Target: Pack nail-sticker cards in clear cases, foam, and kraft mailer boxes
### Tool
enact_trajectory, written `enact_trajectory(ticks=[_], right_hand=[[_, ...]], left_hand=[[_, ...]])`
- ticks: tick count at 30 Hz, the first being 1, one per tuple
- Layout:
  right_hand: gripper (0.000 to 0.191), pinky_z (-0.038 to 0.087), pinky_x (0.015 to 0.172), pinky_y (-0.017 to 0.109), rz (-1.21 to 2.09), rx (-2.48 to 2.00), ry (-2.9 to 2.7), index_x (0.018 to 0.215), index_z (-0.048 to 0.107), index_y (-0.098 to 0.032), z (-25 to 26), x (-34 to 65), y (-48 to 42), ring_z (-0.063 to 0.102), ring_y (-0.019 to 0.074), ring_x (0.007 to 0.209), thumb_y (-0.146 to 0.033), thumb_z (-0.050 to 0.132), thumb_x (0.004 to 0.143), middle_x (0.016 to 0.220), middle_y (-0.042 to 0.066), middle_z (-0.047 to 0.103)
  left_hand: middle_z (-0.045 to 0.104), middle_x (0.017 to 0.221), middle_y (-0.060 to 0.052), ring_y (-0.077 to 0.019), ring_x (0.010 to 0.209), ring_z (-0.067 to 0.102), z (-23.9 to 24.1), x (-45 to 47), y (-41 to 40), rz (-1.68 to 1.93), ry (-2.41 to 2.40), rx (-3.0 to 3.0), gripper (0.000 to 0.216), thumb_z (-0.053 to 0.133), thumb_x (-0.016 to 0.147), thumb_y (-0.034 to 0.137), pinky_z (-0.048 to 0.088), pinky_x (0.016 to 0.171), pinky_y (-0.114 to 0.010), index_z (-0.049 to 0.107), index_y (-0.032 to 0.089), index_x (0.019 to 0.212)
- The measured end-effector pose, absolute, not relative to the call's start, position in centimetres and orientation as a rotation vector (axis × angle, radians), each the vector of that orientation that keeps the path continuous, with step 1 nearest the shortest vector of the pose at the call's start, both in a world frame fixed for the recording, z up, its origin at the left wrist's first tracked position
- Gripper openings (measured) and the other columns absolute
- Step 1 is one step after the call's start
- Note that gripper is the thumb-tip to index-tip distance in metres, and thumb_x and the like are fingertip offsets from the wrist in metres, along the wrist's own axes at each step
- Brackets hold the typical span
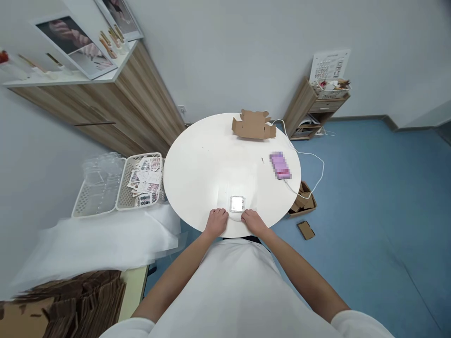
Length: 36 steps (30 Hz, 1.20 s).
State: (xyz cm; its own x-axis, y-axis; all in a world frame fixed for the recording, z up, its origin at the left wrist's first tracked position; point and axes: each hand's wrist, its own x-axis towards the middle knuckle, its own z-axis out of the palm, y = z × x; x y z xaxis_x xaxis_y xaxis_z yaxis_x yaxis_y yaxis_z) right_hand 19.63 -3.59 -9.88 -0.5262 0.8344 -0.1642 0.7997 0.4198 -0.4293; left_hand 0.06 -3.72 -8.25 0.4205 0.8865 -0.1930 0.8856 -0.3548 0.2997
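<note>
A small clear square plastic case (237, 203) lies near the front edge of the round white table (211, 159). My left hand (216, 221) rests on the table just left of and below the case, fingers curled. My right hand (252, 221) sits just right of and below it, fingers curled, fingertips close to the case's lower edge. Both hands seem to pinch a thin clear sheet (235, 217) that lies between them under the case; the sheet is hard to make out.
A half-folded cardboard box (252, 125) stands at the table's far side, a pink phone (280, 165) with a white cable at the right. White baskets (120, 185) of cards and clear cases stand left. Flat cardboard pieces (306, 230) lie on the blue floor.
</note>
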Motion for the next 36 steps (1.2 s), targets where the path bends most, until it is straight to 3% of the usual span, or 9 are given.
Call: enact_trajectory(ticks=[2, 6, 15, 18, 22, 28, 31, 36], right_hand=[[0.015, 0.035, 0.074, 0.03, 0.702, -1.511, -2.553, 0.09, 0.055, -0.019, -9.3, 19.9, -5.0, 0.047, 0.0188, 0.085, -0.025, 0.044, 0.082, 0.092, 0.007, 0.055], [0.045, 0.035, 0.081, 0.036, 0.646, -1.55, -2.509, 0.108, 0.049, -0.02, -9.0, 20.4, -7.5, 0.044, 0.0248, 0.102, -0.039, 0.06, 0.069, 0.112, 0.011, 0.049], [0.018, 0.036, 0.079, 0.034, 0.628, -1.729, -2.297, 0.092, 0.057, -0.021, -9.5, 20.8, -8.3, 0.048, 0.0206, 0.097, -0.028, 0.044, 0.081, 0.109, 0.009, 0.054], [0.025, 0.037, 0.075, 0.03, 0.738, -1.782, -2.245, 0.08, 0.058, -0.02, -9.1, 21.1, -7.2, 0.052, 0.0167, 0.085, -0.027, 0.034, 0.085, 0.092, 0.005, 0.059], [0.025, 0.037, 0.065, 0.025, 0.887, -1.922, -2.048, 0.078, 0.056, -0.019, -8.9, 21.2, -5.1, 0.053, 0.0142, 0.075, -0.03, 0.035, 0.084, 0.079, 0.003, 0.058], [0.023, 0.029, 0.052, 0.023, 0.731, -2.186, -1.963, 0.071, 0.054, -0.018, -9.7, 19.7, -3.6, 0.048, 0.0126, 0.062, -0.03, 0.037, 0.082, 0.071, 0.003, 0.054], [0.02, 0.029, 0.053, 0.024, 0.61, -2.232, -2.032, 0.075, 0.053, -0.018, -10.0, 18.9, -3.7, 0.048, 0.0133, 0.064, -0.026, 0.037, 0.083, 0.076, 0.004, 0.053], [0.014, 0.032, 0.07, 0.03, 0.289, -2.113, -2.13, 0.09, 0.053, -0.018, -10.1, 18.2, -4.0, 0.047, 0.0199, 0.085, -0.019, 0.044, 0.079, 0.091, 0.009, 0.054]], left_hand=[[0.054, 0.089, -0.008, -0.0209, 0.086, 0.047, -8.4, -0.4, -4.3, 0.021, 1.489, 2.333, 0.018, 0.036, 0.082, 0.018, 0.03, 0.077, -0.036, 0.055, 0.019, 0.082], [0.054, 0.095, -0.006, -0.0198, 0.089, 0.047, -8.9, -1.5, -5.2, 0.115, 1.453, 2.253, 0.019, 0.036, 0.083, 0.021, 0.033, 0.075, -0.033, 0.055, 0.021, 0.086], [0.06, 0.088, -0.004, -0.0186, 0.084, 0.052, -9.0, -2.9, -4.9, 0.27, 1.408, 2.075, 0.022, 0.035, 0.083, 0.024, 0.036, 0.074, -0.032, 0.057, 0.021, 0.086], [0.062, 0.082, -0.003, -0.0179, 0.077, 0.055, -8.9, -3.5, -4.4, 0.317, 1.408, 1.946, 0.022, 0.036, 0.083, 0.027, 0.038, 0.073, -0.031, 0.057, 0.024, 0.088], [0.062, 0.081, -0.003, -0.0181, 0.078, 0.057, -9.2, -4.0, -3.2, 0.397, 1.513, 1.729, 0.022, 0.043, 0.077, 0.031, 0.041, 0.07, -0.029, 0.055, 0.023, 0.095], [0.062, 0.081, -0.005, -0.0202, 0.08, 0.056, -9.8, -3.0, -1.8, 0.325, 1.767, 1.711, 0.025, 0.049, 0.074, 0.029, 0.04, 0.066, -0.028, 0.053, 0.02, 0.097], [0.061, 0.081, -0.006, -0.0215, 0.081, 0.055, -9.8, -2.2, -1.8, 0.242, 1.797, 1.833, 0.026, 0.045, 0.076, 0.024, 0.037, 0.071, -0.032, 0.051, 0.02, 0.101], [0.053, 0.104, -0.01, -0.0245, 0.098, 0.046, -9.6, -1.4, -2.0, 0.324, 1.685, 2.171, 0.032, 0.043, 0.075, 0.012, 0.032, 0.081, -0.037, 0.05, 0.02, 0.105]])
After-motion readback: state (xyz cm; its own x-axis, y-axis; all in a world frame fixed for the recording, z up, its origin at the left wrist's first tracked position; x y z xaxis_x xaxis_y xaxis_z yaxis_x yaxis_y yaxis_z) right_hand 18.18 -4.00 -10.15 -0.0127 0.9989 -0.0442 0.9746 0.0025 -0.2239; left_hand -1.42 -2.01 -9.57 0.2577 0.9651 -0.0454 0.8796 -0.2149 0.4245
